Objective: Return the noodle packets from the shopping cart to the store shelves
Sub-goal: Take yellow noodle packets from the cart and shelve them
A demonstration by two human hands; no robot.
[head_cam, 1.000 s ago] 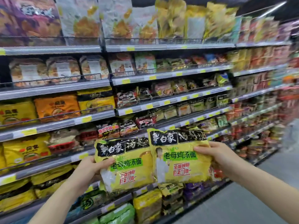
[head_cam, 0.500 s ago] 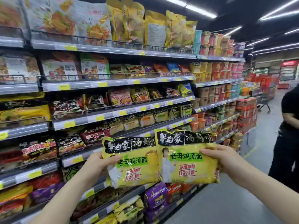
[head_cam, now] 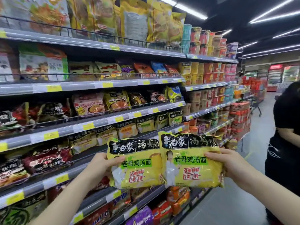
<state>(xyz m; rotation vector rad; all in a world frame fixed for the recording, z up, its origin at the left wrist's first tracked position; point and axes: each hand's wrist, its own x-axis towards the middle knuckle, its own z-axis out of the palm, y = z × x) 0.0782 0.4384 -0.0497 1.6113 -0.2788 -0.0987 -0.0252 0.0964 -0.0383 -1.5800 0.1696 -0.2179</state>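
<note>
I hold up two yellow noodle packets with black tops side by side in front of the shelves. My left hand point(head_cam: 100, 166) grips the left noodle packet point(head_cam: 138, 172) by its left edge, thumb on the front. My right hand point(head_cam: 227, 164) grips the right noodle packet point(head_cam: 193, 168) by its right edge. The right packet overlaps the left one slightly. Similar black-topped packets point(head_cam: 146, 125) stand on a store shelf point(head_cam: 97, 124) just above and behind the held ones. No shopping cart of mine shows.
Tall shelving full of noodle packets and cups point(head_cam: 211, 73) runs along the left, down the aisle. A person in black point(head_cam: 287, 135) stands close at the right. A small trolley point(head_cam: 256, 104) and red displays sit farther down the grey aisle floor point(head_cam: 230, 208).
The view has swung right along the shelving while both packets stayed held up together. A person in black at the right has come further into view.
</note>
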